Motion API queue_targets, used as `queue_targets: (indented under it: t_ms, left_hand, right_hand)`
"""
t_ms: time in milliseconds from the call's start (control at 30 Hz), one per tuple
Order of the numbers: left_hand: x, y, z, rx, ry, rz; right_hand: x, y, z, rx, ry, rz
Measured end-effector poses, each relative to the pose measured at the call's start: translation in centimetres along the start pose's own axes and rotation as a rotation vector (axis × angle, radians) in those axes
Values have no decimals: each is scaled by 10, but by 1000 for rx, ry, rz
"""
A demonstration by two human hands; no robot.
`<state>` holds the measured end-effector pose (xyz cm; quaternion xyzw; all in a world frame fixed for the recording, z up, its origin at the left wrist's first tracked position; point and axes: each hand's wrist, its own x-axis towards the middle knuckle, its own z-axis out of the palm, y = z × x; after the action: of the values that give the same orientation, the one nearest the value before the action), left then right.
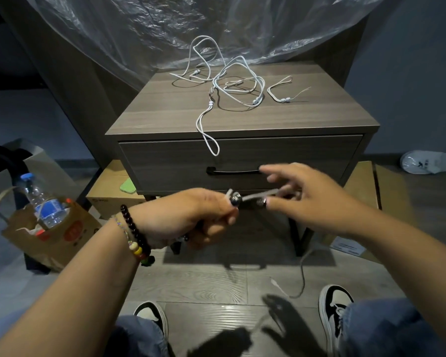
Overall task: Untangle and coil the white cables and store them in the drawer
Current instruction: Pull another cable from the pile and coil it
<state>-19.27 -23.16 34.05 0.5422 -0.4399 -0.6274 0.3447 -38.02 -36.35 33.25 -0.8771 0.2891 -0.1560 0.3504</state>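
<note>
A tangle of white cables [236, 81] lies on top of the grey wooden nightstand [165, 117], with one loop hanging over the shut drawer [307, 155] and its black handle [232, 171]. A short separate white cable [278, 92] lies at the right of the top. In front of the drawer my left hand [191, 217] grips one white cable [258, 195], and my right hand [307, 197] pinches the same cable close by, index finger stretched out. The cable's loose end [300, 279] hangs blurred down to the floor.
A brown paper bag [49, 238] with a water bottle [43, 202] stands on the floor at left. Cardboard boxes [108, 194] sit beside and under the nightstand. Clear plastic sheeting [165, 27] drapes behind. My two shoes [335, 305] rest on the grey floor.
</note>
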Motion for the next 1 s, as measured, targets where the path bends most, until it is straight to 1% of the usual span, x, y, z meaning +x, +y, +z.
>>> queue_targets:
  t_ms: [33,67,133,167,233,300,367,433,500,567,633,667,733,800,900,1000]
  left_hand:
    - [-1,0,2,3,-32,-17]
    - [-1,-1,2,-3,-39,-17]
    - [-1,1,4,-53,8,37]
    - [-1,2,4,-107,52,83]
    - [-1,6,2,-282,123,185]
    - [-2,11,-4,-504,184,301]
    - [-6,14,-15,-662,289,393]
    - [-8,15,-23,-692,394,419]
    - [-6,13,-23,-615,457,382]
    - [1,11,-14,-497,501,317]
    - [8,8,-3,-360,535,263]
    - [12,6,1,-304,548,239]
    - [16,4,8,-253,572,197]
    - [20,2,11,-281,583,164]
    - [22,2,11,-349,575,141]
    - [22,3,16,-304,548,148]
  right_hand:
    - [-1,-1,3,-38,-62,-61]
    - [-2,-4,6,-18,-123,-98]
    - [-4,-11,12,85,-203,-125]
    - [-5,-14,14,152,-202,-127]
    - [-3,-17,15,301,-145,-112]
    - [0,-18,11,395,-58,-61]
    - [3,-17,6,485,38,-2]
    - [4,-15,-1,597,106,42]
    - [4,-14,-1,608,151,28]
    - [3,-12,5,462,242,-85]
    - [2,-10,12,178,365,-258]
    - [1,-9,17,9,398,-332]
    - [-2,-9,25,-309,405,-428]
    - [-5,-11,31,-526,375,-467]
    - [-6,-15,37,-685,373,-496]
    - [-6,-20,43,-718,374,-526]
